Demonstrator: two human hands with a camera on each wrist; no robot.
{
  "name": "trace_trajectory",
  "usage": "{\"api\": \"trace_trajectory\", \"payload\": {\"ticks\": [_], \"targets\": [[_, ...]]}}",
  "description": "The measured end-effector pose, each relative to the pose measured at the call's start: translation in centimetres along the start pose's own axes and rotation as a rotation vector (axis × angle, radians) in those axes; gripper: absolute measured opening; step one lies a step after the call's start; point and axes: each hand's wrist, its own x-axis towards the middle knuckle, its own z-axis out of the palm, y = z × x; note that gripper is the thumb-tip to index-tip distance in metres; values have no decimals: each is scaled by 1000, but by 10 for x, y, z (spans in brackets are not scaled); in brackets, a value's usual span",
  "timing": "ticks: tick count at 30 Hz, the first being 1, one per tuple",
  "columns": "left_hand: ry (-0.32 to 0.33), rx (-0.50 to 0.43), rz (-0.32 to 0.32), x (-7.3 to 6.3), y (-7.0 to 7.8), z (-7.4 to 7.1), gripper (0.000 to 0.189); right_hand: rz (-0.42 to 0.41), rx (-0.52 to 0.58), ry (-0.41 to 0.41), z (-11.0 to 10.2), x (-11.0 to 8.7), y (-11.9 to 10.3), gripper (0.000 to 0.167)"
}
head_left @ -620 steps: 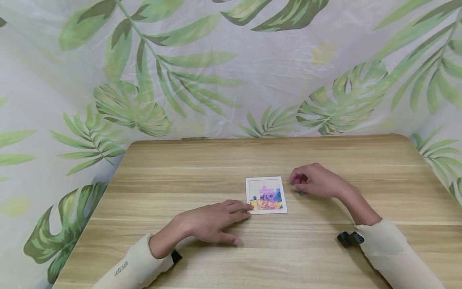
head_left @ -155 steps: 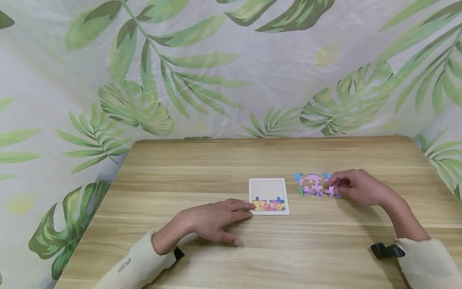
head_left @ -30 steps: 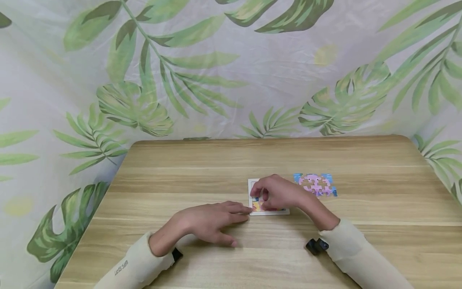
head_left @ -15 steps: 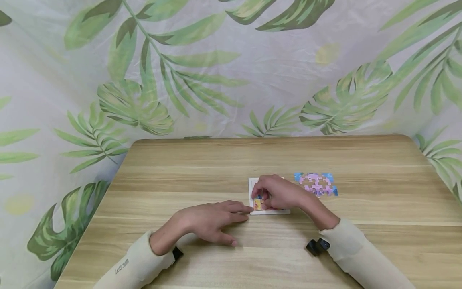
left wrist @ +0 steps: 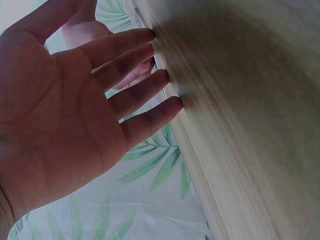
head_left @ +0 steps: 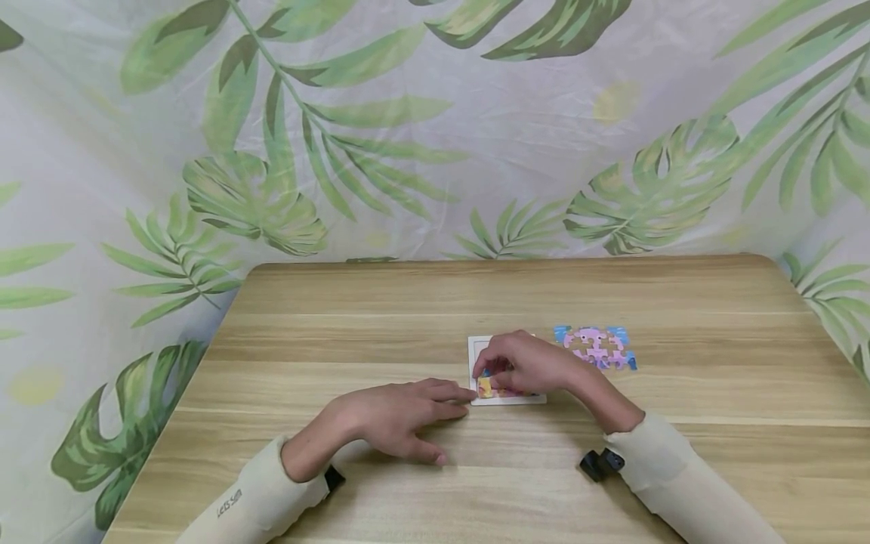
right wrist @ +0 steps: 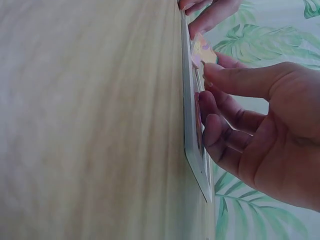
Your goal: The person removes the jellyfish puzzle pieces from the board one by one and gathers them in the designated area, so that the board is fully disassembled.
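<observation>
A white square jigsaw tray [head_left: 506,401] lies on the table, its middle largely hidden under my right hand [head_left: 537,364]. Between thumb and index finger, that hand pinches a yellow jigsaw piece [right wrist: 203,51], which in the right wrist view stands tilted up from the tray. A few yellow and pink pieces still show in the tray's front row. My left hand [head_left: 401,419] lies palm down, fingers straight, fingertips at the tray's left edge. To the right of the tray, pink and blue jigsaw pieces [head_left: 595,349] lie side by side on the table.
The wooden table [head_left: 340,332] has its far edge against a leaf-patterned cloth [head_left: 381,151]. A black wrist camera [head_left: 601,464] sits under the right sleeve.
Over the earlier frames, pink and blue pieces went from the tray to the table on the right. My right hand came back over the tray; a yellow piece now tilts up. My left hand barely moved.
</observation>
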Motion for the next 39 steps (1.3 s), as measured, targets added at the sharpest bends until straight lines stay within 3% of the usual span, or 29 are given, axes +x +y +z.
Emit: {"api": "trace_trajectory", "payload": {"ticks": [12,20,25,31,39], "targets": [[11,18,17,0,0,1,69,-39,75,-19,-1,-1,3,20],[6,16,-3,0,0,0,70,6,170,-37,-7,-5,2,20],[4,5,-7,0,0,0,68,4,171,-35,-9,-9,5,20],[0,-1,-21,0,0,1,69,35,174,-20,-13,-21,10,20],[-6,-7,-33,0,1,0,69,83,118,64,-25,-45,21,20]]}}
